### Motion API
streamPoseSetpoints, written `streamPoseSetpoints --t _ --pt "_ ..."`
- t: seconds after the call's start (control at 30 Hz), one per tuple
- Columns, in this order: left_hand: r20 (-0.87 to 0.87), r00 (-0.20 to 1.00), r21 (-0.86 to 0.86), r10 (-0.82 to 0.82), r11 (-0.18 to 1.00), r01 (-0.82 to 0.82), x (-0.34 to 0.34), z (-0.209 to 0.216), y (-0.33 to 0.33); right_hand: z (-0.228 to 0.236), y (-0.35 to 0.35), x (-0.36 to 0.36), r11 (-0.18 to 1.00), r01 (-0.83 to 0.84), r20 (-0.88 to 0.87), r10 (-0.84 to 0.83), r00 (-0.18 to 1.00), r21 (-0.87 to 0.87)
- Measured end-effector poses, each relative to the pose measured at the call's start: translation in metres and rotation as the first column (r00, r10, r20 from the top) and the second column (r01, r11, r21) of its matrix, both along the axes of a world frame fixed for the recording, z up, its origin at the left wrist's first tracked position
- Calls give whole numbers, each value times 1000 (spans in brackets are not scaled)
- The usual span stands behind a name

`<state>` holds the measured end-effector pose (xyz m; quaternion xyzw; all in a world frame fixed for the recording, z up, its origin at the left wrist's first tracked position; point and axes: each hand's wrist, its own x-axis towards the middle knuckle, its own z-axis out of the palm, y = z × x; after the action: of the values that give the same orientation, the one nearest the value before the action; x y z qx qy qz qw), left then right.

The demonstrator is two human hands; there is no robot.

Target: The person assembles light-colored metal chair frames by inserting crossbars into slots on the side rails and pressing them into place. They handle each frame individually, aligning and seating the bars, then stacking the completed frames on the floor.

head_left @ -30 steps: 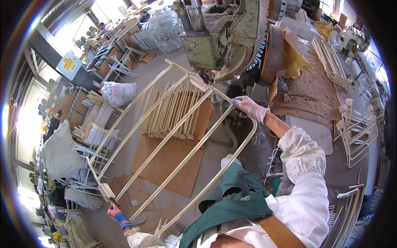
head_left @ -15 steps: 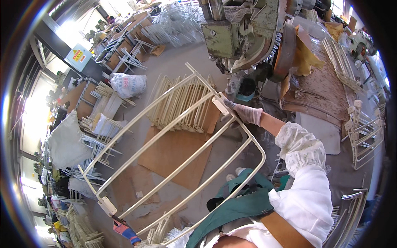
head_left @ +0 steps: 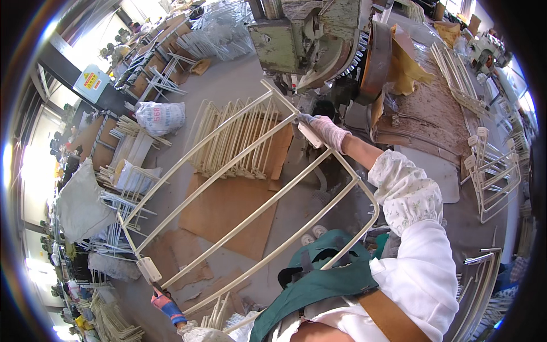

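Observation:
Between my hands I hold up a cream-coloured metal tube frame [head_left: 228,165] with several long parallel bars and a rounded corner close to my body. My right hand [head_left: 323,131], in a pale glove with dark fingertips, is closed round its far right side, beside a small flat plate. At the near left end my left hand [head_left: 167,305], in a pink and blue glove, grips the frame next to another small plate. The fingers of both hands are partly hidden by the tubes. The frame slants across in front of me, above the floor.
A row of similar frames [head_left: 236,137] stands on cardboard [head_left: 228,216] ahead. A large green machine [head_left: 307,48] with a wheel is at the far side. A white sack [head_left: 161,118] lies at left; more tube frames [head_left: 494,171] stand at right.
The whole view has shifted, so the machine and stacked frames sit further left. The held frame's tilt has changed slightly, while both hands keep their grip on it.

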<state>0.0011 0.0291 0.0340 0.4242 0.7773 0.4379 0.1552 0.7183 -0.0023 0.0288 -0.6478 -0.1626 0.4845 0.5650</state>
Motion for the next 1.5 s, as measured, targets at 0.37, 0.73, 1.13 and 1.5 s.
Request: streamPoseSetpoints --t 0.37,0.73,1.13,1.5 --pt "-143 989 -52 -23 999 15 28 -2 -6 17 14 32 995 -102 279 103 955 -16" --pt "-395 918 -45 34 997 -56 -18 -43 11 -13 34 55 986 -156 160 144 976 61" --pt "-65 997 -124 38 991 -46 26 -12 -20 -3 37 54 977 -211 108 210 972 -1" --pt "-516 855 46 55 998 -36 19 -13 -42 18 17 25 897 -315 390 422 818 -311"
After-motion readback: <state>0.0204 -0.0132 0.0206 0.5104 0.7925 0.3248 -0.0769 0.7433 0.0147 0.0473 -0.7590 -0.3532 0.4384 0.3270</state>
